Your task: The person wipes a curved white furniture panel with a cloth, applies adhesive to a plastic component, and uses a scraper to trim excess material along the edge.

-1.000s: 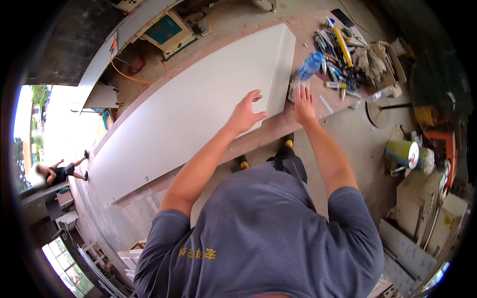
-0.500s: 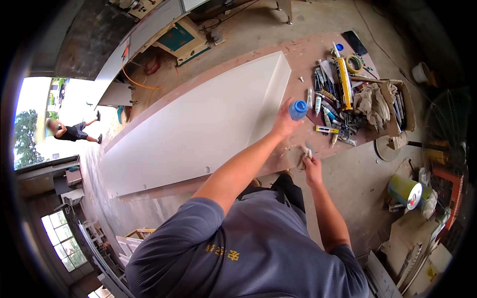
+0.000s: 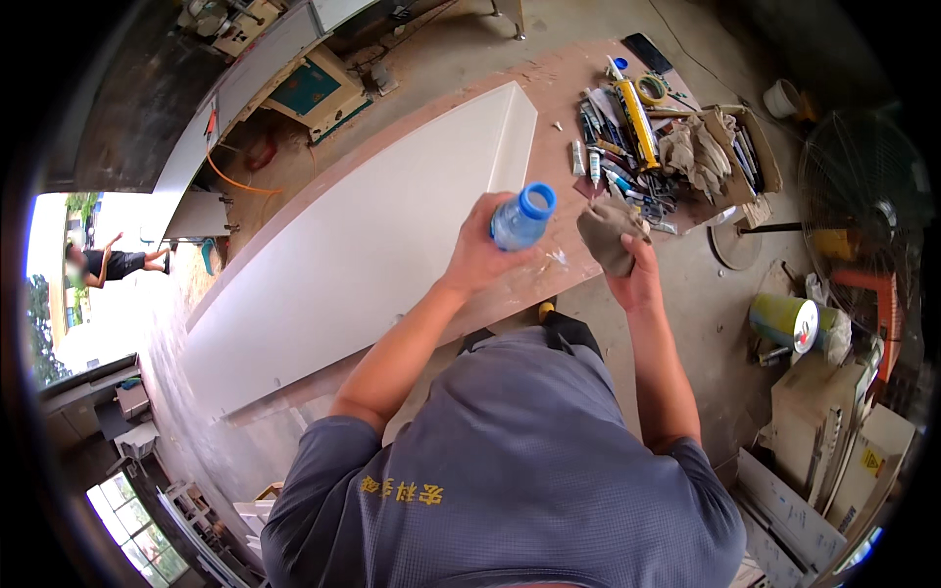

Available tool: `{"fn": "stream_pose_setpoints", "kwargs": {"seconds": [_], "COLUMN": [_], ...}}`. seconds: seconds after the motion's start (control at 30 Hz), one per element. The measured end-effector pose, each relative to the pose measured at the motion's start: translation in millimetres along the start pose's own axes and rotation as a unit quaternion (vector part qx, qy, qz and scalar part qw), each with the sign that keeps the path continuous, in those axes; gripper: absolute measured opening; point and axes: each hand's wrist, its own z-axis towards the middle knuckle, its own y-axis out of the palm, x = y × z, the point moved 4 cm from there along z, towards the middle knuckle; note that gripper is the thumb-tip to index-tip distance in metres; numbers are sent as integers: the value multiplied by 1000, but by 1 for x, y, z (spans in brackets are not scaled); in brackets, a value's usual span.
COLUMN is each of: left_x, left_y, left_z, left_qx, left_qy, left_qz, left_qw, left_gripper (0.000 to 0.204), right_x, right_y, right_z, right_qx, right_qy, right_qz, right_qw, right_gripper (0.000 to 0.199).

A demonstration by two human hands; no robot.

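My left hand is closed around a small blue-tinted plastic bottle, tilted with its blue neck pointing away from me. The bottle is above the near edge of a long white panel with a raised end, which lies across the worktable. In my right hand a crumpled grey-brown cloth is gripped, bunched up over the fingers. The cloth is to the right of the bottle, apart from it, and hides part of the table edge.
Several tubes, a yellow sealant cartridge, a tape roll, a phone and a box with gloves crowd the table's right end. A fan and a green can stand at right. A person is far left.
My left hand has drawn the bottle back toward me and left, tilting it. My right hand has lifted the cloth up beside the bottle. The view has shifted slightly.
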Motion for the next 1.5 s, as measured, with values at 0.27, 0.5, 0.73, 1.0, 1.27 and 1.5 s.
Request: {"fn": "stream_pose_setpoints", "kwargs": {"seconds": [0.27,0.5,0.73,1.0,1.27,1.5], "left_x": [41,56,57,52,-43,-51], "left_y": [-37,-68,-73,-51,-48,-55], "left_z": [-83,-109,-112,-89,-104,-129], "left_qx": [-26,-54,-136,-159,44,62], "left_qy": [-139,-204,-288,-281,10,-138], "left_qz": [184,326,405,405,313,230], "left_qw": [973,922,857,855,949,961], "left_gripper": [74,74,73,78,60,60], "right_x": [43,118,167,160,100,110], "right_y": [122,144,130,90,166,183], "right_z": [1,22,28,47,-12,-20], "right_qx": [-199,-93,61,65,-235,-320], "right_qy": [-86,-102,-25,-42,-373,-292], "right_qz": [-197,-261,-146,-193,-490,-521], "right_qw": [956,955,987,978,752,736], "right_gripper": [46,38,41,44,18,41]}}
